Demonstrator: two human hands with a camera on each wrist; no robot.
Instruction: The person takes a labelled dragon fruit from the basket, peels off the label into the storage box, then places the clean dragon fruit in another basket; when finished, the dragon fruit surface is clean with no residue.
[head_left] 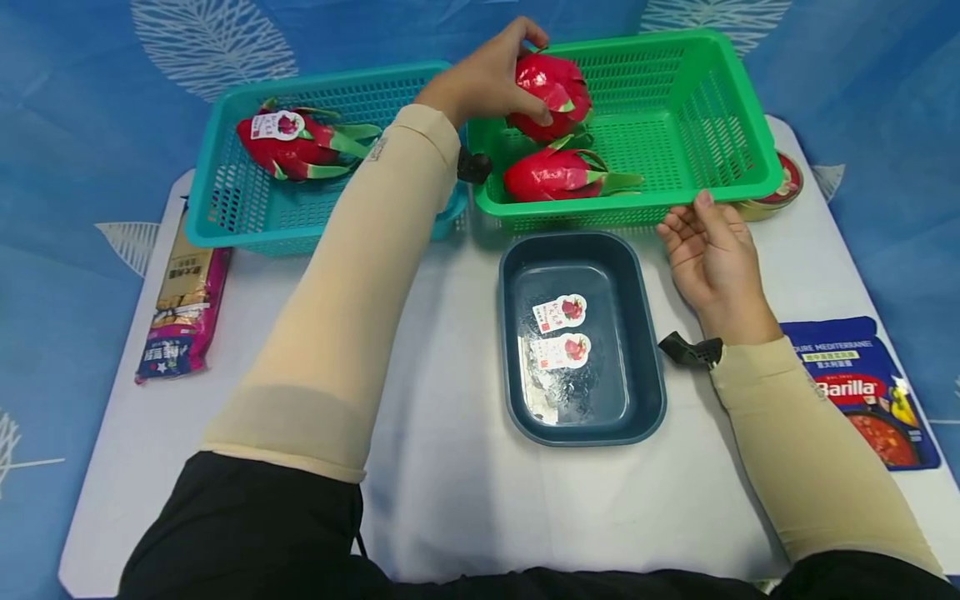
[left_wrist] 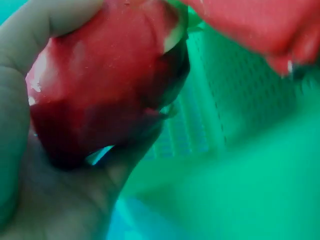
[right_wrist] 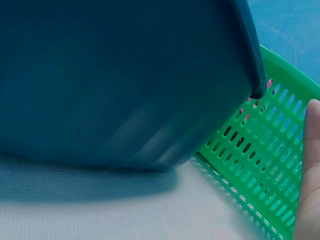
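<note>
Left hand (head_left: 487, 81) grips dragon fruit (head_left: 551, 86) at left end of green basket (head_left: 711, 137); second dragon fruit (head_left: 547, 177) on near side, long axis roughly left-right. Right hand (head_left: 716, 265) thumb at near rim; finger grip unclear.

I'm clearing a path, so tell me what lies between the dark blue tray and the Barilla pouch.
Between the tray and Barilla pouch, the head view shows white tabletop, a black wrist piece and the right forearm's beige sleeve.
</note>
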